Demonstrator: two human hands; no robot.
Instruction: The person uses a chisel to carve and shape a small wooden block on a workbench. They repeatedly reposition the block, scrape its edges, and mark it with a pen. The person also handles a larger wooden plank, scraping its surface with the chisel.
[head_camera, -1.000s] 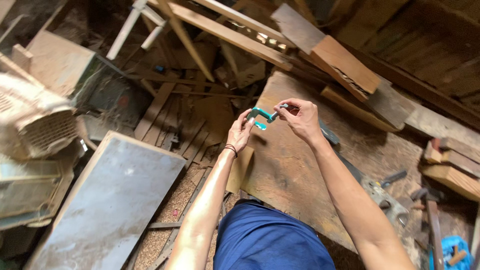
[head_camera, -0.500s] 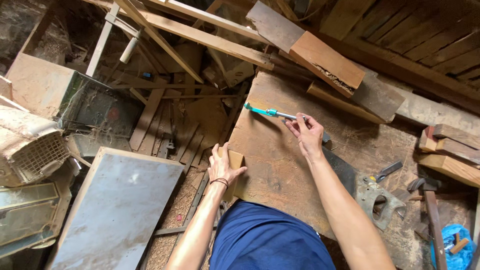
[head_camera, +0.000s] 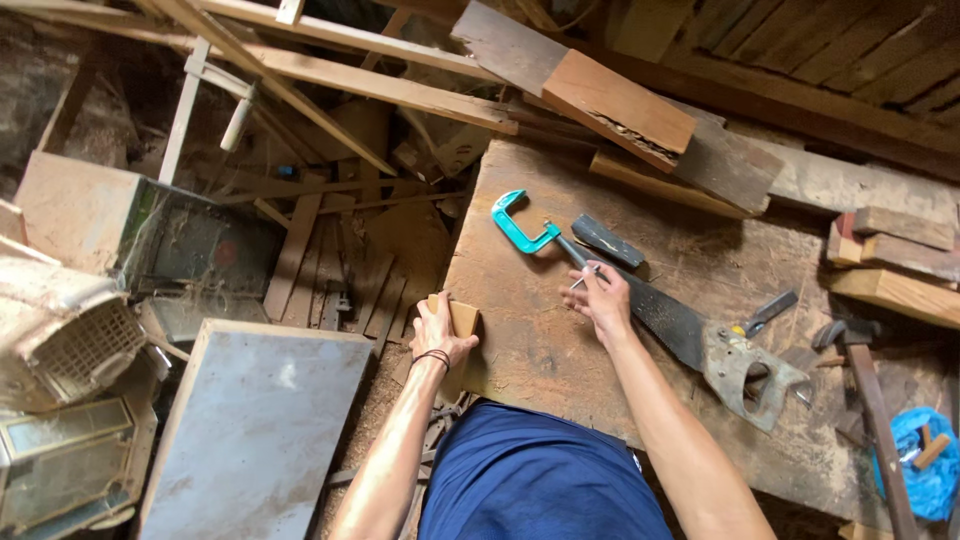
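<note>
Rough wooden bench (head_camera: 540, 340), painted metal clamp (head_camera: 518, 228)
</note>
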